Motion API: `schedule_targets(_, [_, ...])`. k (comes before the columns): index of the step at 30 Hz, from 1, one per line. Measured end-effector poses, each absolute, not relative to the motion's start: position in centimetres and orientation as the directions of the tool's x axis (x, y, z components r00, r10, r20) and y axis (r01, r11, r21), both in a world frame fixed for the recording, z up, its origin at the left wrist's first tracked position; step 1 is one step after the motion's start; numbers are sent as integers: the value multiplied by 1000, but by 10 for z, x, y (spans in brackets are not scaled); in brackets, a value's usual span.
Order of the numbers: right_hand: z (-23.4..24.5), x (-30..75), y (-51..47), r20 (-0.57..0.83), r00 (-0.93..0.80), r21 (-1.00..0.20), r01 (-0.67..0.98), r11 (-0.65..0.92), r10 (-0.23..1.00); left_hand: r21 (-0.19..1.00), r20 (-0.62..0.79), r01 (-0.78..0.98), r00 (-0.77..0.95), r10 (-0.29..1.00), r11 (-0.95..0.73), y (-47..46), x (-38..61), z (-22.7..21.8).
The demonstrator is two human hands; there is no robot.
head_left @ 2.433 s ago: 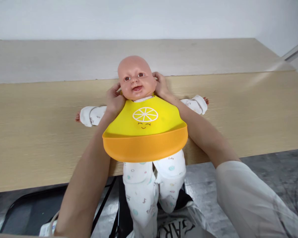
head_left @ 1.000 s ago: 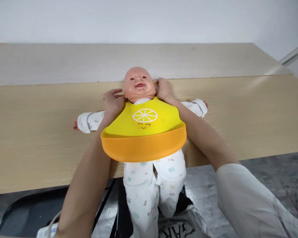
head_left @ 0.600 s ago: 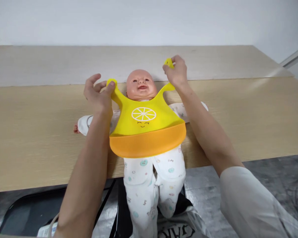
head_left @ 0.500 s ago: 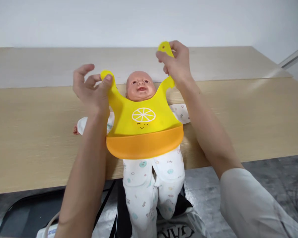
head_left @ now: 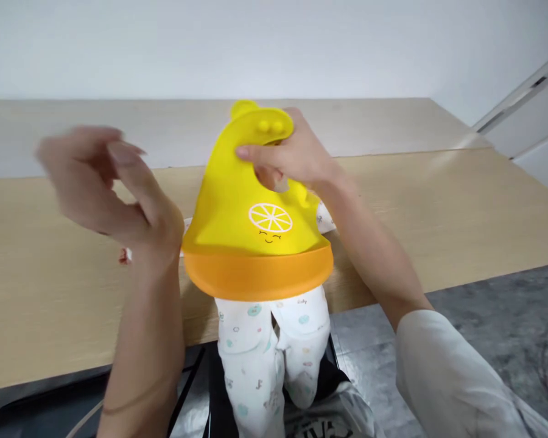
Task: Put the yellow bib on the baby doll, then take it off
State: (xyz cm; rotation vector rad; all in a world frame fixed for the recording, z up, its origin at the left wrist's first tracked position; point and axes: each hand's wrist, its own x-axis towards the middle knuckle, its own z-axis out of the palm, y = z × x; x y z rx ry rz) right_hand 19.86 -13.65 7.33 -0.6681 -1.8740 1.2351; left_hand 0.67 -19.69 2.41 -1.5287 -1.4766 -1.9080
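Observation:
A yellow silicone bib (head_left: pixel 237 201) with a white citrus-slice print and an orange catch pocket (head_left: pixel 258 277) lies over a baby doll (head_left: pixel 251 334) in patterned white clothes. My right hand (head_left: pixel 296 152) pinches the bib near its neck opening, with the strap folded across the top. The doll's head is mostly hidden behind the bib and hand; a bit of face shows through the neck hole. My left hand (head_left: pixel 105 182), blurred by motion, is raised left of the bib, apart from it and holding nothing, its fingers loosely curled and thumb apart.
The doll lies on a light wooden table (head_left: pixel 393 201), its legs hanging past the front edge toward my lap. A pale wall (head_left: pixel 274 48) stands behind. Below the table at left is a dark chair-like surface (head_left: pixel 45 407); grey floor (head_left: pixel 493 316) shows at right.
My left hand has let go of its bib strap and moved left. My right hand has come inward and down, folding the strap over the doll's head. The view has shifted slightly.

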Motion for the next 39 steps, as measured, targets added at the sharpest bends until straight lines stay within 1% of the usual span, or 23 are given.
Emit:
schedule_targets(1, [78, 210, -136, 335, -476, -911, 59, 409, 813, 372, 923, 811, -271, 274, -451, -193, 2, 19])
schedule_targets(2, [83, 222, -136, 343, -391, -900, 123, 418, 854, 257, 959, 854, -167, 230, -452, -190, -2, 14])
schedule_targets(3, [88, 236, -135, 345, -304, -892, 189, 411, 888, 190, 972, 874, -105, 210, -446, -187, -4, 9])
schedule_targets(4, [93, 252, -135, 330, -212, -889, 257, 378, 920, 180, 968, 881, -80, 236, -437, -185, -4, 4])
schedule_targets(6, [101, 288, -133, 316, -19, -871, 392, 298, 949, 241, 940, 882, -108, 325, -405, -182, 0, -4])
schedule_targets(9, [103, 354, -124, 283, 223, -815, 568, 111, 933, 355, 842, 853, -113, 527, -384, -176, 8, -17])
schedule_targets(11, [97, 402, -116, 292, 299, -767, 641, 36, 909, 392, 781, 833, -76, 620, -392, -172, 13, -27])
schedule_targets(12, [92, 426, -112, 278, 333, -743, 669, -18, 901, 404, 761, 827, -66, 645, -391, -170, 14, -31])
schedule_targets(14, [81, 471, -105, 220, 437, -711, 684, -163, 872, 419, 743, 826, -73, 665, -377, -167, 14, -38])
schedule_targets(17, [66, 522, -102, 150, 650, -694, 605, -389, 745, 422, 743, 838, -101, 661, -346, -165, 12, -42])
schedule_targets(19, [58, 547, -105, 106, 729, -623, 579, -526, 676, 425, 736, 845, -115, 667, -323, -165, 10, -42])
schedule_targets(21, [50, 566, -110, 73, 765, -501, 583, -639, 640, 434, 722, 848, -127, 680, -303, -165, 10, -42])
schedule_targets(23, [43, 579, -114, 86, 789, -390, 588, -708, 608, 445, 706, 850, -140, 694, -282, -165, 10, -42])
schedule_targets(25, [35, 588, -116, 150, 819, -329, 570, -753, 555, 453, 690, 852, -148, 709, -263, -166, 11, -41])
schedule_targets(28, [28, 593, -113, 260, 825, -286, 562, -776, 502, 458, 663, 860, -160, 731, -227, -167, 13, -41])
schedule_targets(31, [28, 589, -109, 319, 778, -237, 618, -750, 541, 468, 642, 860, -173, 747, -204, -167, 13, -41])
schedule_targets(35, [35, 571, -106, 368, 666, -181, 735, -653, 648, 478, 631, 852, -164, 758, -214, -168, 13, -39])
schedule_targets(37, [37, 561, -105, 370, 617, -186, 782, -595, 695, 484, 621, 851, -171, 765, -203, -168, 12, -38])
schedule_targets(39, [38, 555, -102, 339, 586, -198, 809, -553, 736, 488, 626, 850, -184, 758, -197, -168, 12, -38])
